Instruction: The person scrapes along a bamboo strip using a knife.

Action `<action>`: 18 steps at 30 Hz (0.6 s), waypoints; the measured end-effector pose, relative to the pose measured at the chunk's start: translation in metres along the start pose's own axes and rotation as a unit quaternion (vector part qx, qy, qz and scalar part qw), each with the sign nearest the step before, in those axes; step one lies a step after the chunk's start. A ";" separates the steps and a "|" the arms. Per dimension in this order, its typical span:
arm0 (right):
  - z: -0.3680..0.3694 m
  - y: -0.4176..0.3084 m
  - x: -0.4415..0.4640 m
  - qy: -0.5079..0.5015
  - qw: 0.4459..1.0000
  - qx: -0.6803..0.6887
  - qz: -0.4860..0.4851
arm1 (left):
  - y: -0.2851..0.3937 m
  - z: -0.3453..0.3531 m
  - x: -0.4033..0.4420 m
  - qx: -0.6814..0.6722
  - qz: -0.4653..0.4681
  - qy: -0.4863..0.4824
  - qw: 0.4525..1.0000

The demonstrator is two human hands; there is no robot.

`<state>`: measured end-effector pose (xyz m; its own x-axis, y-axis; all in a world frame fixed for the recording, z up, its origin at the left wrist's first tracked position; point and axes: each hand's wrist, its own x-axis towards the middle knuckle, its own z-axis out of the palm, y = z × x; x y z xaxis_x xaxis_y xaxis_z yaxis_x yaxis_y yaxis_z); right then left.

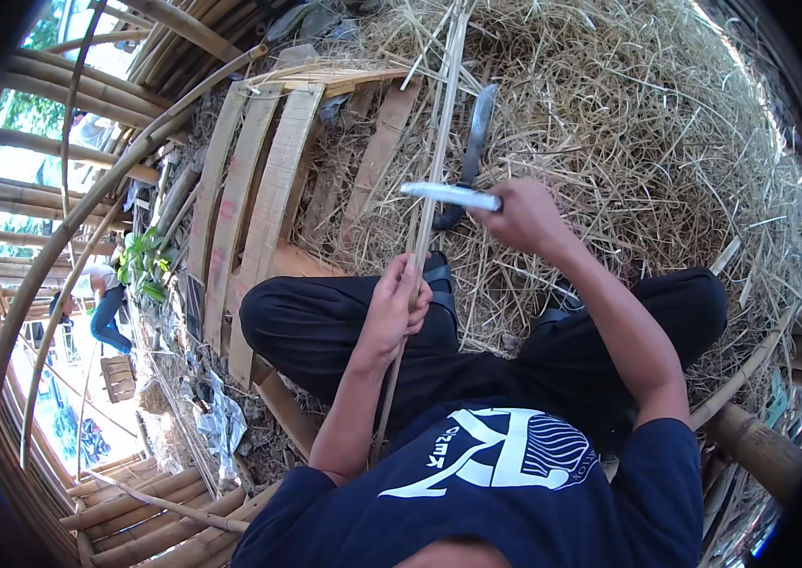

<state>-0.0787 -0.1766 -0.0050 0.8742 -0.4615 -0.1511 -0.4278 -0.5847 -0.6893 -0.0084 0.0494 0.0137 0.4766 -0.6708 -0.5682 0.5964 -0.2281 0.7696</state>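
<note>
My left hand (394, 310) is closed around a long, thin bamboo strip (445, 104), which runs from beside my lap up past the top of the straw. My right hand (526, 218) grips a knife whose bright blade (448, 196) lies across the strip a little above my left hand. The handle is hidden in my fist, and whether the edge cuts into the bamboo I cannot tell. Just beyond the knife, a dark curved blade like a sickle (479, 133) rests on the straw, partly covered by the knife.
Dry straw (609, 123) covers the ground ahead and to the right. A slatted wooden pallet (273, 180) lies to the left. Bamboo poles (136, 180) frame the left side, with a person (107, 303) beyond them. A thick bamboo pole (756, 450) is at lower right.
</note>
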 end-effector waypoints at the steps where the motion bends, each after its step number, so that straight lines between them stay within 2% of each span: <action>1: 0.008 0.003 -0.005 -0.009 0.999 -0.037 -0.026 | -0.003 -0.001 0.004 0.031 0.002 0.014 0.999; 2: 0.018 0.007 -0.009 -0.018 0.996 -0.074 -0.052 | -0.004 0.000 0.006 0.027 0.002 0.012 1.000; 8: 0.045 0.009 -0.014 -0.024 0.995 -0.092 -0.016 | -0.004 0.013 0.013 0.054 0.033 -0.001 0.998; 13: 0.047 0.009 -0.017 -0.043 0.996 -0.074 -0.018 | -0.009 0.014 0.013 0.070 0.024 -0.024 0.997; 15: 0.046 0.015 -0.012 -0.061 0.992 -0.108 -0.016 | -0.014 0.014 0.013 0.070 0.005 -0.025 0.997; 18: 0.060 0.029 0.001 -0.044 0.995 -0.089 0.001 | -0.016 0.014 0.011 0.057 -0.011 -0.015 0.998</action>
<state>-0.0767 -0.1539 -0.0674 0.8871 -0.4063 -0.2189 -0.4558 -0.6966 -0.5541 -0.0214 0.0363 -0.0006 0.4436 -0.6852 -0.5776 0.5291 -0.3200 0.7859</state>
